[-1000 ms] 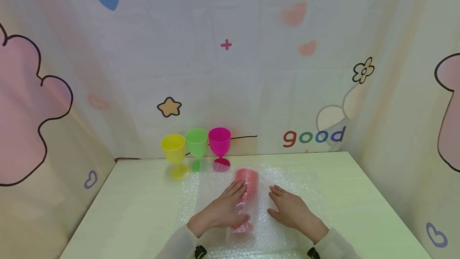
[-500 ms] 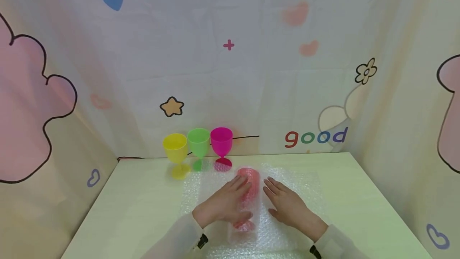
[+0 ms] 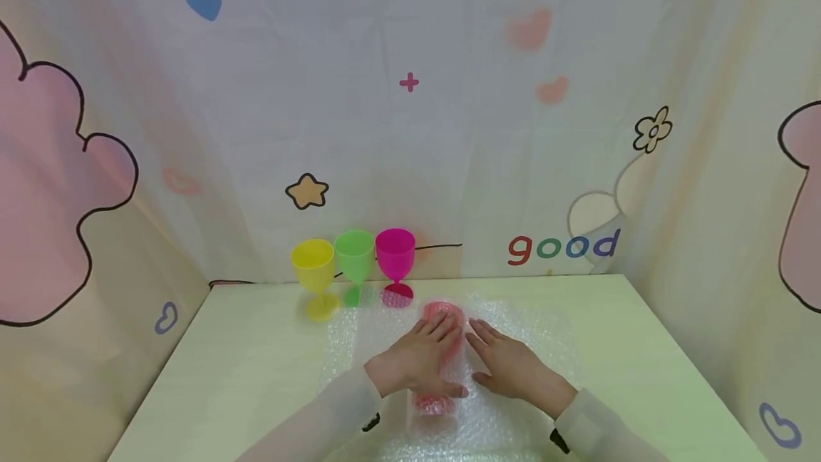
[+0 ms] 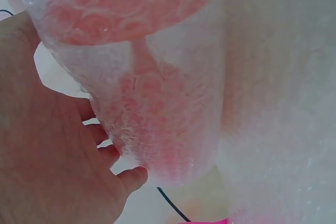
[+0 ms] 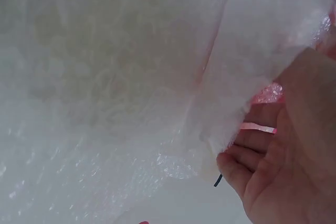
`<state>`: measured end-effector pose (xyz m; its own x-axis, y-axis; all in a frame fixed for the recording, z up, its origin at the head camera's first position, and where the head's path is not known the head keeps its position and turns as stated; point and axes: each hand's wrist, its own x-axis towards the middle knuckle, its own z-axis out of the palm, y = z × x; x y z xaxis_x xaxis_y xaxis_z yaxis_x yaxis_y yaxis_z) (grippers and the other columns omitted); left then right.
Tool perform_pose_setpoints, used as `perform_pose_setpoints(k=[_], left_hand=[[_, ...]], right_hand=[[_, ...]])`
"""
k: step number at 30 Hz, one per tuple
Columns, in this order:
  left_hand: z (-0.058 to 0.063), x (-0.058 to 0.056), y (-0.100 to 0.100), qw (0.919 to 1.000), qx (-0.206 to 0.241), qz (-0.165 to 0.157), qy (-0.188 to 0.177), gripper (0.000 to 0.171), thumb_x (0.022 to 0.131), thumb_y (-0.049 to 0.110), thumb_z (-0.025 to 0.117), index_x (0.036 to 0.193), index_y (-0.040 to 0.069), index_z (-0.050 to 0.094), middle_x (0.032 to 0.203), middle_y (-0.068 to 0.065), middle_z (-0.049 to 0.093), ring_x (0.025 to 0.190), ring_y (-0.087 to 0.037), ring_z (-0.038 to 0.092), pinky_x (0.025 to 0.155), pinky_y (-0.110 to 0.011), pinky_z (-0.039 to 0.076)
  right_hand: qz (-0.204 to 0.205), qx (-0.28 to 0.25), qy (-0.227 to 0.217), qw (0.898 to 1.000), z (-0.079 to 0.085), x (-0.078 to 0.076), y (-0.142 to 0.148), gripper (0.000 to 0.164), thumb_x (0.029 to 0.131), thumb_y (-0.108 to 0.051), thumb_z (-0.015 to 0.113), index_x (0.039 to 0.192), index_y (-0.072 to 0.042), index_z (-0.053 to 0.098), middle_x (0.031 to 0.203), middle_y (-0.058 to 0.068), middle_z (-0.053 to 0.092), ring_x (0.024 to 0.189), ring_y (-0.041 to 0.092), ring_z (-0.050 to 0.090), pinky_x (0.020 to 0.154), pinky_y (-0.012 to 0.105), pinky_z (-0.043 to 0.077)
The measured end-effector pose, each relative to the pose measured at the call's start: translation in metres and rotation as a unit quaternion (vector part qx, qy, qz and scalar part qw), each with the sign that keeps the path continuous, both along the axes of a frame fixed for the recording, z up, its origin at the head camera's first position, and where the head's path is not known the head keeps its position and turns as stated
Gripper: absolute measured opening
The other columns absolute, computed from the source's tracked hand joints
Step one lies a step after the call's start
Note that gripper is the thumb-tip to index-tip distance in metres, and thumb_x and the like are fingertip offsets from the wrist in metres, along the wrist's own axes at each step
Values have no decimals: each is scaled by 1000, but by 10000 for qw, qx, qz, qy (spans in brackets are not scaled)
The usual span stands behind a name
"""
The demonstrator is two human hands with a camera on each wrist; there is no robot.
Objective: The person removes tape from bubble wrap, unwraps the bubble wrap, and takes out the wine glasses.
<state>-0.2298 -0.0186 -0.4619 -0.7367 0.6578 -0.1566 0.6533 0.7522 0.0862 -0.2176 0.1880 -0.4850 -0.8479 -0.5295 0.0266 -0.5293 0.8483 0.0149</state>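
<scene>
A red goblet (image 3: 435, 406) lies on its side, rolled in bubble wrap (image 3: 497, 416) that spreads flat over the table. Across the wrapped goblet rests my left hand (image 3: 425, 356), fingers straight and pointing away. The left wrist view shows the goblet (image 4: 142, 56) through the bubbles, with my left hand (image 4: 63, 145) along its side. Just right of the roll, my right hand (image 3: 515, 369) lies over the sheet with extended fingers, their tips close to the goblet's side. In the right wrist view, the fingers of my right hand (image 5: 283, 156) are at the wrap's edge.
A yellow goblet (image 3: 313, 267), a green goblet (image 3: 354, 255) and a magenta goblet (image 3: 395, 254) stand upright at the back left of the table (image 3: 224, 369). The wrap's far edge overlaps the magenta goblet's base. A printed curtain (image 3: 359, 105) hangs behind.
My left hand has shifted right and further over the wrapped goblet. The right hand has come slightly left, closer to it. The standing goblets stay put.
</scene>
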Motion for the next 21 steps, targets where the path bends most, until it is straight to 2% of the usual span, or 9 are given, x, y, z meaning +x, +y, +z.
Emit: perform_pose_setpoints(k=[7,11,21], left_hand=[[-2,2,1,9998,-75,-109,121,105,79,74,58,159,20,17,167,3,8,155,-18,3,126,-43,14],[-5,3,-1,9998,-58,-156,134,104,80,75,56,159,20,17,167,2,8,155,-18,2,126,-42,14],[-12,-1,-15,9988,326,-291,220,100,85,71,54,159,16,15,168,-2,6,155,-21,2,126,-40,14]], right_hand=[[-381,-163,-648,9970,-3,2,4,80,82,-49,74,145,-8,47,159,16,32,144,33,38,107,47,46],[-443,-305,-782,9955,-6,2,6,80,82,-50,73,144,-6,47,159,17,32,143,34,39,106,48,46],[-534,-663,-1015,9912,-14,-1,12,79,83,-52,72,142,-4,50,159,17,32,143,34,40,109,49,43]])
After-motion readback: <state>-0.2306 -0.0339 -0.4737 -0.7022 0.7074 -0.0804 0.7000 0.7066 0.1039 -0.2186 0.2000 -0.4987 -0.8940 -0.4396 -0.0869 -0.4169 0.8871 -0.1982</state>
